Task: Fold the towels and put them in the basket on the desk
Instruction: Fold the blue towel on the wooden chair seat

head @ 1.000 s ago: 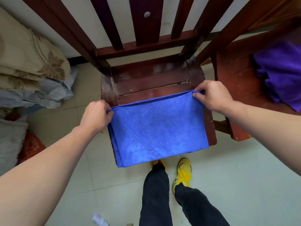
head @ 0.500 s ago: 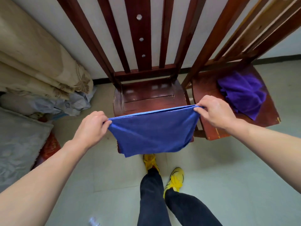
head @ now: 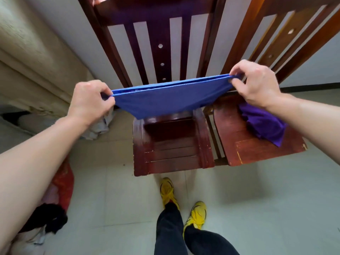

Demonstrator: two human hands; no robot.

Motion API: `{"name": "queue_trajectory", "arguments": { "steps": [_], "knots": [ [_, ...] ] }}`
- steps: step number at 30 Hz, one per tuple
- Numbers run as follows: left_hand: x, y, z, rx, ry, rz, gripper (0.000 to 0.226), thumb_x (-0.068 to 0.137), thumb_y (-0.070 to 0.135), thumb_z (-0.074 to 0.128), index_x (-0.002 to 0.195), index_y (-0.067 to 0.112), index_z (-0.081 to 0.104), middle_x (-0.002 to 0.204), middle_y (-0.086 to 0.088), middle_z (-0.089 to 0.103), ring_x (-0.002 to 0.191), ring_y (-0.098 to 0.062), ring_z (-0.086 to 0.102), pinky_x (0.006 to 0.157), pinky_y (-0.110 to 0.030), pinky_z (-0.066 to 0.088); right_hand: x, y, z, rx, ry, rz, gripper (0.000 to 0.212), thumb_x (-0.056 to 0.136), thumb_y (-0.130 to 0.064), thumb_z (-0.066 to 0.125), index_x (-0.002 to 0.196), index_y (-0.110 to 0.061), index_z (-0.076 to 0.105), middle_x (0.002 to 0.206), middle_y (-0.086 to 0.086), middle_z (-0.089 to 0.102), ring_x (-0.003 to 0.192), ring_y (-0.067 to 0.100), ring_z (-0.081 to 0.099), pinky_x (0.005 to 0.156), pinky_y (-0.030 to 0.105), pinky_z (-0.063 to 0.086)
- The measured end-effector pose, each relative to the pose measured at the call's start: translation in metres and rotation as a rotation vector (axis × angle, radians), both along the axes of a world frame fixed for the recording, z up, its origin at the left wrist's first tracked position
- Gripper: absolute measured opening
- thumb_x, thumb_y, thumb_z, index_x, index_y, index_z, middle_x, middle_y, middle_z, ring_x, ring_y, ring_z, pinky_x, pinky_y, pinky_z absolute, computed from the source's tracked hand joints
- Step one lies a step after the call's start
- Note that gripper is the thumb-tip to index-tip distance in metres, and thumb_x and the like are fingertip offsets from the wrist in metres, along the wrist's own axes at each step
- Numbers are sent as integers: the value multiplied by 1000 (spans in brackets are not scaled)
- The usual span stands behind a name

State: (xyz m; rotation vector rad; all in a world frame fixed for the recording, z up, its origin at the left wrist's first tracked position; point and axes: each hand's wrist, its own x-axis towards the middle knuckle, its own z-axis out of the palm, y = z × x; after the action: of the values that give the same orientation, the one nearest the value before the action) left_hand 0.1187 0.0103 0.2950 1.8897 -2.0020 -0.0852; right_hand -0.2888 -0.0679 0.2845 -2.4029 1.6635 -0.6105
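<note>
Dark-red wooden chair stood at the centre of the view, its slatted back rising toward twelve o'clock; a second wooden chair stood just beside it at three o'clock. Beige bedding was stacked at ten o'clock. Above the first chair's seat, clear of the wood, hung the blue towel, doubled over, its top edge stretched level between the hands. The purple towel lay crumpled on the second chair's seat. The left hand pinched the blue towel's nine o'clock corner, fingers closed on it; the right hand pinched the three o'clock corner likewise. Yellow shoes stood at six o'clock.
</note>
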Motion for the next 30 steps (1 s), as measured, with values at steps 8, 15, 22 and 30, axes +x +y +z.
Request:
{"name": "queue_trajectory", "arguments": {
  "steps": [8,15,22,30],
  "knots": [
    [4,10,-29,98,-115,-63,9,72,2,68,81,4,70,76,-13,62,77,-35,57,69,-43,49,-6,14,-23,-19,98,60,15,86,-17,60,99,-17,68,96,6,64,97,29,57,70,41,50],
    [-22,87,-120,486,-105,-38,9,75,11,66,83,12,69,84,-2,62,90,-26,57,69,-33,45,-26,99,-118,286,225,74,13,78,-14,68,90,-18,69,91,1,64,93,26,59,61,38,51],
    [-47,162,-173,756,-114,-16,10,80,14,58,85,18,66,83,5,52,95,-22,56,65,-30,35,-41,180,-178,605,326,85,12,80,-15,64,90,-21,68,94,-1,61,98,24,55,66,36,47],
    [-46,157,-209,805,-84,191,13,82,12,53,84,19,63,88,1,60,86,-25,55,63,-30,35,-20,171,-209,725,363,37,19,82,-16,55,95,-24,65,101,-2,64,102,26,56,74,36,48]
  ]
}}
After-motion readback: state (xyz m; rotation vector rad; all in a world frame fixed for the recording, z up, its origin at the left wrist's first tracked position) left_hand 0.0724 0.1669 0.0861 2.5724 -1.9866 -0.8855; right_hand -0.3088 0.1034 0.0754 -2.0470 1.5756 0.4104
